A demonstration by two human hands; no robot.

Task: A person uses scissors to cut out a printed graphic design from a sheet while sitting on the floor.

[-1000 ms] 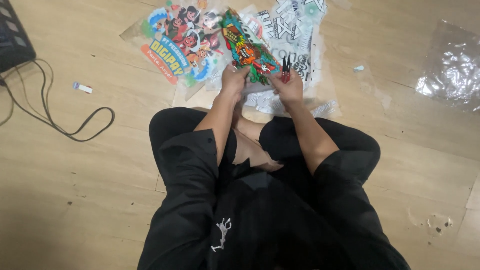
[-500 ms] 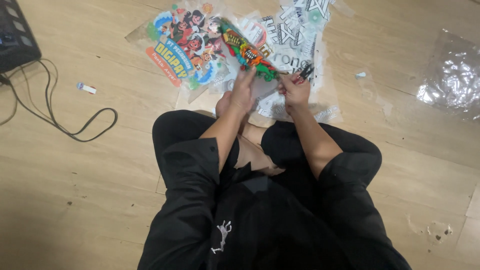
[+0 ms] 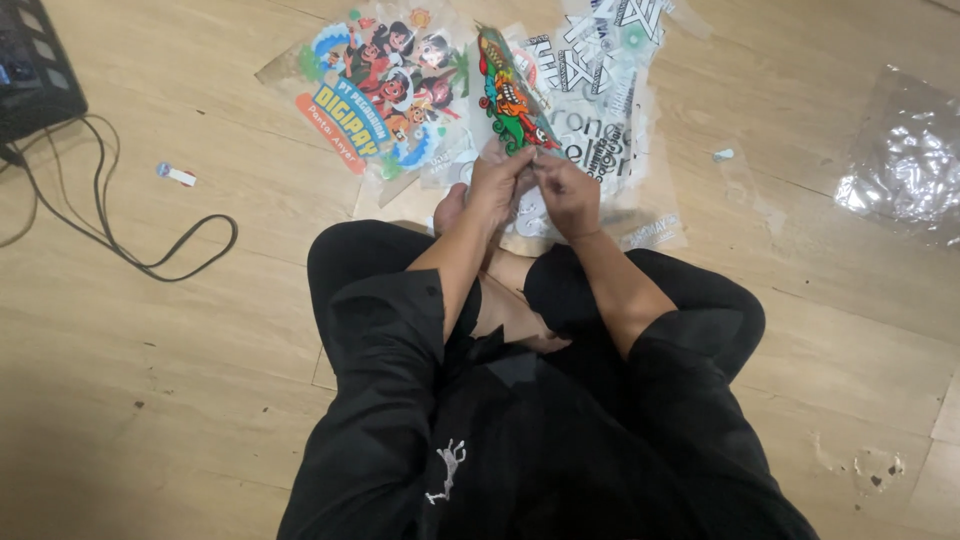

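both hands, left hand (image 3: 497, 180) and right hand (image 3: 566, 190), pinch the bottom edge of a colourful sticker strip (image 3: 512, 95). the step looks like peeling it apart, which calls for a steady pull.

Glossy film sheet (image 3: 512, 95) — matt wood floor (image 3: 180, 360)

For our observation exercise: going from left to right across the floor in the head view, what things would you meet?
Black device → black cable → small white stick → cartoon sheet → left hand → right hand → small pale scrap → crumpled clear plastic.
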